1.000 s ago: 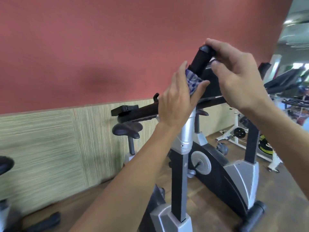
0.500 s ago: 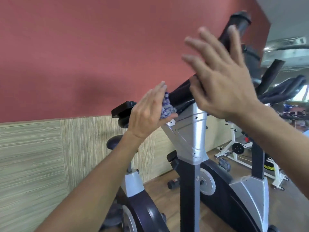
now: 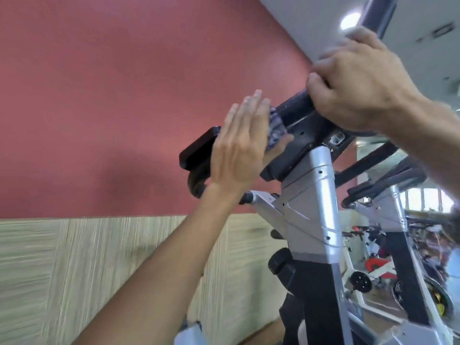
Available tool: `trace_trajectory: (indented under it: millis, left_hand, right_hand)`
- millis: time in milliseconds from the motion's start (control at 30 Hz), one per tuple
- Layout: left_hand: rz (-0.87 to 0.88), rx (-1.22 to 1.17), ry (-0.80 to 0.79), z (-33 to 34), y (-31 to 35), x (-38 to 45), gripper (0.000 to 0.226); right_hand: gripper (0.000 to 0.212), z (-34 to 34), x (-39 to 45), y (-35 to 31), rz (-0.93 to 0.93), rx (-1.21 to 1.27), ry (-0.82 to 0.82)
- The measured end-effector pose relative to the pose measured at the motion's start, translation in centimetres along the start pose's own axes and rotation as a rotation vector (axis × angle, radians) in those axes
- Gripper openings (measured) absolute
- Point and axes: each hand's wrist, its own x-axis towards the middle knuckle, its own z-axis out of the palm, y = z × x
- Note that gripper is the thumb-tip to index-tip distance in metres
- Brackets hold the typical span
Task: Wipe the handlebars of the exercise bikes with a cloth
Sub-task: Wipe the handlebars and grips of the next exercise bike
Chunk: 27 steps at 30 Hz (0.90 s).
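Observation:
A black handlebar (image 3: pixel 297 107) crowns the silver stem (image 3: pixel 316 195) of the exercise bike in front of me. My left hand (image 3: pixel 240 150) presses a blue patterned cloth (image 3: pixel 351 130) against the bar's base, fingers straight, thumb under the cloth. My right hand (image 3: pixel 358 80) grips the handlebar higher up, fingers curled round it. One black grip (image 3: pixel 375 13) rises past that hand toward the ceiling.
A red wall over a striped beige panel (image 3: pixel 74 270) stands close on the left. More exercise bikes (image 3: pixel 388 195) line up behind on the right, with white machines (image 3: pixel 368 275) farther back. A black pad (image 3: pixel 199 148) of the handlebar sticks out left.
My right hand went from open in the air to gripping the handlebar. My left hand slid the cloth down from the grip to the bar's base. The view tilted upward.

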Motion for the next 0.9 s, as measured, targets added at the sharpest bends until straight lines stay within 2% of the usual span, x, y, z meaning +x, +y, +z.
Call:
trace_trajectory:
  millis: [200,300,433,533,600,667,767,900]
  left_hand:
    - [0.082,0.051,-0.033,-1.1,-8.3,-9.4,0.078]
    - [0.022,0.071,0.039,-0.6,-8.3,-10.2,0.081]
    - [0.103,0.182,0.158,-0.1,-6.1,-6.7,0.075]
    - [0.158,0.209,0.194,0.2,-5.5,-5.1,0.073]
    - [0.159,0.158,0.206,0.4,-6.6,-6.5,0.075]
    - [0.116,0.083,0.220,0.6,-8.0,-8.9,0.076]
    - [0.055,0.056,0.225,0.7,-8.7,-10.7,0.078]
    - [0.100,0.119,0.227,0.5,-6.9,-7.0,0.074]
  right_hand:
    - [0.053,0.6,-0.3,-1.7,0.103,-0.058,-0.032]
    - [0.044,1.1,-0.8,-3.3,0.121,-0.192,-0.044]
    - [0.054,3.2,-1.0,-6.6,0.165,-0.249,-0.085]
    - [0.061,3.9,-0.9,-7.1,0.197,-0.182,0.015]
    - [0.065,4.4,-1.7,-7.3,0.150,-0.156,0.072]
    - [0.063,5.4,-2.5,-8.0,0.070,-0.142,0.114]
    - [0.062,6.6,-3.0,-8.3,0.051,-0.103,0.160]
    - [0.061,6.8,-2.9,-7.9,0.032,-0.062,0.202]
